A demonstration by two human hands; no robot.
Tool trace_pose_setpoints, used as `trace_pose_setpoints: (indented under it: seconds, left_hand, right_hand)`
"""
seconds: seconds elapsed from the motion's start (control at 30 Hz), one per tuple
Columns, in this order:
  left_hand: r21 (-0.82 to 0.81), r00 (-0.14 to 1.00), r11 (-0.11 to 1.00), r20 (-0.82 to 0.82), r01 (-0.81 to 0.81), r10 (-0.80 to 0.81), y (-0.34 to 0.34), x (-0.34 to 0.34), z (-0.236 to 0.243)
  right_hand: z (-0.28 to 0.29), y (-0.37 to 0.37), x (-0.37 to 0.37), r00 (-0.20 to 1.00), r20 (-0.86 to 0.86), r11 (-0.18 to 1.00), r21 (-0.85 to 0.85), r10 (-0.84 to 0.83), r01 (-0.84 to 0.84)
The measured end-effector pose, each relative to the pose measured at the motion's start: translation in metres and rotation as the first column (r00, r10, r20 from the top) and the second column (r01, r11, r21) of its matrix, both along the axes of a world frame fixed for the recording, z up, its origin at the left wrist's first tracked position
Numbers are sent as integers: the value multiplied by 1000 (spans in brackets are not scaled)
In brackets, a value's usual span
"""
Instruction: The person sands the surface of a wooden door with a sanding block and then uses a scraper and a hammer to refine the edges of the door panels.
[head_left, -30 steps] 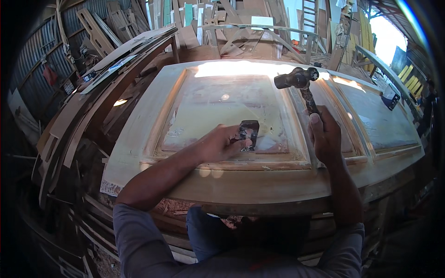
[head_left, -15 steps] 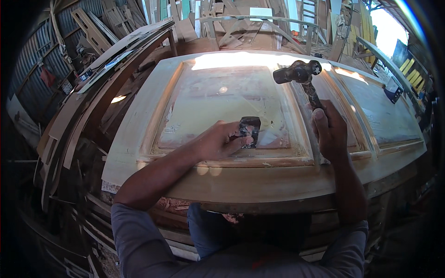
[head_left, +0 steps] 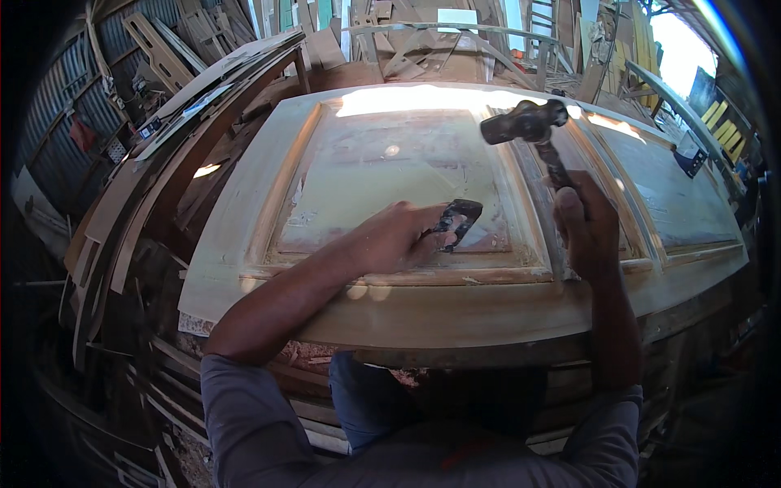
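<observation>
My left hand [head_left: 404,236] is closed around a small, dark, block-shaped tool [head_left: 462,220] with pale smears on it. I cannot make out its exact kind. It is tilted over the large panel of a pale wooden panelled door [head_left: 415,313], which lies flat in front of me. To the right, my right hand [head_left: 587,224] grips the handle of a ball-peen hammer [head_left: 527,122]. The hammer is raised over the door with its dark head up, apart from the tool in my left hand.
A long bench [head_left: 191,126] stacked with boards runs along the left. Behind the door stands a wooden trestle frame [head_left: 464,34], with many offcuts leaning beyond it. A small dark box-like object [head_left: 690,160] sits at the door's far right.
My left hand has turned the dark tool, so its top now leans to the right. My right hand and the hammer's handle have shifted slightly right and down.
</observation>
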State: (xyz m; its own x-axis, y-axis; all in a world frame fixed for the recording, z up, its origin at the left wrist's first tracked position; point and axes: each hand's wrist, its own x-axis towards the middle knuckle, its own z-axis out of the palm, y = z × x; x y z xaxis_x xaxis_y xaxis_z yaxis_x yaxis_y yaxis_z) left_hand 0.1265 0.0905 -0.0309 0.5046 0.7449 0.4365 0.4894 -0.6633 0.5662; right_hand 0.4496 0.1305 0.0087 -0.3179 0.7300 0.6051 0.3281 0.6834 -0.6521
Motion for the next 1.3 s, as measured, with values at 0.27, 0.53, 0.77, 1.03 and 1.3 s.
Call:
trace_pose_setpoints:
  seconds: [0.27, 0.53, 0.77, 1.03, 1.3]
  left_hand:
    - [-67, 999, 997, -26, -25, 23, 0, -3, 2]
    - [-128, 995, 990, -83, -62, 52, -1, -2, 5]
    - [-119, 998, 992, -34, -47, 43, -1, -1, 6]
    - [-69, 994, 996, -99, -47, 40, 3, -2, 1]
    - [-104, 996, 994, -91, -35, 25, 0, 3, 6]
  right_hand:
    - [-1, -6, 10, 996, 90, 998, -65, -18, 24]
    - [-2, -2, 8, 997, 77, 993, -111, -27, 36]
    - [-6, 1, 6, 999, 43, 993, -119, -6, 11]
    - [4, -12, 4, 980, 200, 1000, -9, 22, -21]
    - [9, -15, 11, 969, 239, 990, -140, 64, -31]
